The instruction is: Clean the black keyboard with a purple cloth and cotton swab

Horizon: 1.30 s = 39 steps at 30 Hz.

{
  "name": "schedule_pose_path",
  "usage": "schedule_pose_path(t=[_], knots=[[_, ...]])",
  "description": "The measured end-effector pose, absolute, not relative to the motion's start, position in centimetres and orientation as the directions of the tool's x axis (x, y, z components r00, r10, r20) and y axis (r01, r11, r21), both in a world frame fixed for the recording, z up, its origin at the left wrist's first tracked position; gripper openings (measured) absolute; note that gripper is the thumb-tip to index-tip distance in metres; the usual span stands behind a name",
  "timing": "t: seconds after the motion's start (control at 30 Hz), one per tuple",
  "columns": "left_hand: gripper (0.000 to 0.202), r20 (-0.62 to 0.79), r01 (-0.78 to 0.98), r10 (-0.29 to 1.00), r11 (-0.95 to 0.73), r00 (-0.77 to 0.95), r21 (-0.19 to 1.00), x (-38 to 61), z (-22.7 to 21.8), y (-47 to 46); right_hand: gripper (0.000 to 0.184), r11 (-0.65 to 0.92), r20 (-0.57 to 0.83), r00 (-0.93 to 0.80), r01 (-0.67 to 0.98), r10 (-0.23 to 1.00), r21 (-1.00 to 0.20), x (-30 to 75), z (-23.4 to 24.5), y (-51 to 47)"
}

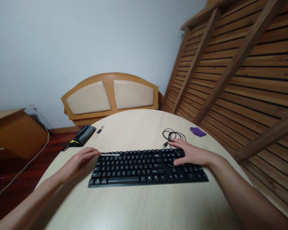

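Note:
A black keyboard [134,166] lies flat on the round, pale wooden table [144,207]. At its upper left corner, the fingers of my left hand [86,156] are closed on the end of a thin, pale stick [111,155]. This stick points right along the keyboard's top row; its exact kind is unclear. Over the number pad, my right hand [188,153] has its thumb spread on the keys and its other fingers stretched across the far edge. Just beyond those fingers is a coiled black cable [166,135] with a USB plug [165,145].
A dark grey and yellow pouch [83,135] lies at the table's left edge. Near it is a small black item [99,131]. A folded purple cloth [198,131] is at the right. Behind the table stands a padded headboard [111,76]; slatted wood [230,80] leans at the right.

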<state>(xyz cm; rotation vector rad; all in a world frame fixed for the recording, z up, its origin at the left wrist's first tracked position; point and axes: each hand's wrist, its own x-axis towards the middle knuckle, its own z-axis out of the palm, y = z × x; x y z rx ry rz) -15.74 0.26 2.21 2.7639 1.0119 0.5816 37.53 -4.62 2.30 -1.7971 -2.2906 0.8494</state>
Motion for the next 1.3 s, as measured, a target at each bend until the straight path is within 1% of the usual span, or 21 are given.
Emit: schedule_pose_path(t=[0.1,0.23,0.47,0.7,0.87,1.0,1.13,1.3], knots=[[0.046,0.305,0.584,0.632,-0.775,0.713,0.240,-15.8,2.2,0.5,0.114,0.146,-0.251,-0.296,0.863,0.921,-0.483,37.5,2.3,-4.6],[0.043,0.326,0.569,0.608,-0.793,0.724,0.217,-15.8,2.0,0.7,0.112,0.156,-0.243,-0.303,0.861,0.921,-0.484,37.6,2.2,-4.6],[0.042,0.306,0.549,0.601,-0.799,0.738,0.244,-14.9,1.6,0.7,0.113,0.139,-0.257,-0.292,0.864,0.921,-0.483,37.5,2.4,-4.6],[0.043,0.268,0.528,0.578,-0.815,0.771,0.240,-14.5,1.6,1.2,0.115,0.139,-0.264,-0.290,0.871,0.920,-0.472,37.4,2.5,-4.7],[0.041,0.261,0.541,0.606,-0.792,0.751,0.283,-13.3,2.1,0.8,0.117,0.125,-0.275,-0.283,0.870,0.919,-0.478,37.4,2.5,-4.6],[0.038,0.272,0.533,0.618,-0.780,0.737,0.328,-12.4,2.3,0.6,0.114,0.126,-0.270,-0.285,0.865,0.920,-0.485,37.3,2.6,-4.6],[0.039,0.258,0.522,0.609,-0.784,0.750,0.336,-12.2,2.4,0.7,0.112,0.128,-0.268,-0.286,0.865,0.920,-0.484,37.3,2.6,-4.6],[0.038,0.234,0.513,0.602,-0.786,0.764,0.345,-11.6,2.6,0.7,0.117,0.123,-0.274,-0.280,0.870,0.920,-0.477,37.3,2.7,-4.7]])
